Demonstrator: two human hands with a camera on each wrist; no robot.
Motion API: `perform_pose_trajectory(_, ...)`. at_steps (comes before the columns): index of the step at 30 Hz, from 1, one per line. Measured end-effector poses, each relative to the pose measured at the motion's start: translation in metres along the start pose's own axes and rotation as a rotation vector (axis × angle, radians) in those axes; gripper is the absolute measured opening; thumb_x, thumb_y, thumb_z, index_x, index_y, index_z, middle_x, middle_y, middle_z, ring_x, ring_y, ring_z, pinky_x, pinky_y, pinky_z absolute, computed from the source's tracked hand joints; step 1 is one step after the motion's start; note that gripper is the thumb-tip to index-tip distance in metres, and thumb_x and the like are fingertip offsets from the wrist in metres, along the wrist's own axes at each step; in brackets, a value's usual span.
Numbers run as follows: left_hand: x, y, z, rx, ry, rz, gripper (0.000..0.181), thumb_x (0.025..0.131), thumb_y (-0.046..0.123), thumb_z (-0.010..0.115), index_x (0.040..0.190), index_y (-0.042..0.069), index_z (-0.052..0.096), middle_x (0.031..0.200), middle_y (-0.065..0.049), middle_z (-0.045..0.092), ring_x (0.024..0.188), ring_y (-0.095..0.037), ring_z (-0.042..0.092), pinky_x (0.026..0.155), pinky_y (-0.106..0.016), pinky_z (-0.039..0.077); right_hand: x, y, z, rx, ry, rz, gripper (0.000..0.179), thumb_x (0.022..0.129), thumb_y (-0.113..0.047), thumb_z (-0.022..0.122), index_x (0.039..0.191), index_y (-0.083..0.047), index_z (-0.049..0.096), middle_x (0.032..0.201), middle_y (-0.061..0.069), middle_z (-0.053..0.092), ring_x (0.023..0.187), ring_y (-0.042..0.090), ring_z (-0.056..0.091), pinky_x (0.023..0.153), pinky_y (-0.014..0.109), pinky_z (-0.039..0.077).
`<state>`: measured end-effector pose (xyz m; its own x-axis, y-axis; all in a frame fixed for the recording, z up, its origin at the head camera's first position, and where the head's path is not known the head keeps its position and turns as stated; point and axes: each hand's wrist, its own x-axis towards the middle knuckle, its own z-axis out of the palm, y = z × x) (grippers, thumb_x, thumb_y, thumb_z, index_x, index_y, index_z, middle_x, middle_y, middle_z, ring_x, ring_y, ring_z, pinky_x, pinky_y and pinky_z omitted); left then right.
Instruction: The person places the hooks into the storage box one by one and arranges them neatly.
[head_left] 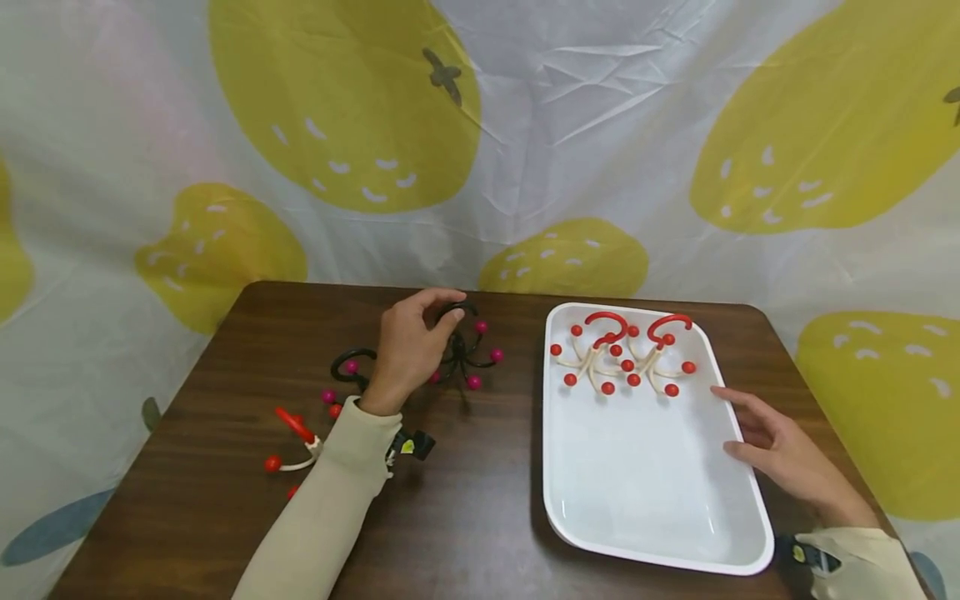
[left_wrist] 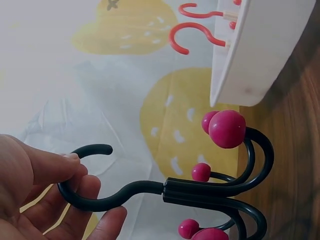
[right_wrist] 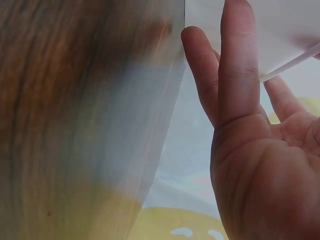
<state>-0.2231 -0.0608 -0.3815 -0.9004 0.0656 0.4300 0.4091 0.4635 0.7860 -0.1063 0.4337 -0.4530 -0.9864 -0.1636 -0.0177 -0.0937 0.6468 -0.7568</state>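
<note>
My left hand [head_left: 412, 342] pinches the curved top of a black hook rack [left_wrist: 215, 187], which has several bent arms tipped with magenta balls. In the head view, this black rack [head_left: 459, 354] is upright at the table's back, left of a white tray [head_left: 637, 492]. My right hand [head_left: 780, 454] holds the tray's right rim, thumb and index finger over the edge. In the right wrist view, other fingers [right_wrist: 239, 65] of that hand extend straight along the tray's outside. Two cream racks with red hooks [head_left: 592, 362] [head_left: 654, 360] and red balls stand in the tray's far end.
Another black hook rack [head_left: 352, 360] with magenta balls stands behind the left wrist, partly hidden. Nearer lies a cream rack with a red hook [head_left: 298, 427], mostly covered by the left sleeve. A fruit-patterned cloth [head_left: 517, 167] hangs behind the brown wooden table [head_left: 465, 525].
</note>
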Motion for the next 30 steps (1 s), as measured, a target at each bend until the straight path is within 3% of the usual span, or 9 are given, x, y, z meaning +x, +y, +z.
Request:
perform_pose_trajectory(19,0.003,0.044,0.006,-0.055,-0.057,0.078,0.019,0.099,0.017,0.076,0.118,0.013,0.079,0.114,-0.004,0.08,0.089,-0.018,0.067,0.084,-0.037,0.055,-0.001,-0.004,0.001,0.036,-0.006,0.035,0.073,0.098,-0.004,0.069,0.162,-0.004,0.034,0.145,0.043,0.052,0.101,-0.009,0.064,0.075,0.028,0.063)
perform_pose_trajectory(25,0.004,0.053,0.013,-0.072,-0.079,0.102,0.019,0.099,0.015,0.076,0.117,0.013,0.079,0.115,-0.004,0.079,0.09,-0.017,0.067,0.084,-0.043,0.057,-0.001,-0.002,0.002,0.033,-0.008,0.053,0.072,0.099,-0.006,0.069,0.162,-0.005,0.034,0.145,0.042,0.052,0.1,-0.003,0.067,0.075,0.029,0.063)
perform_pose_trajectory(30,0.004,0.062,0.021,-0.07,-0.097,0.132,0.02,0.098,0.015,0.077,0.118,0.012,0.079,0.11,-0.004,0.08,0.082,-0.017,0.062,0.079,-0.037,0.055,-0.001,-0.001,0.001,0.031,-0.009,0.039,0.071,0.099,-0.004,0.068,0.162,-0.004,0.034,0.146,0.042,0.051,0.1,-0.008,0.064,0.075,0.029,0.063)
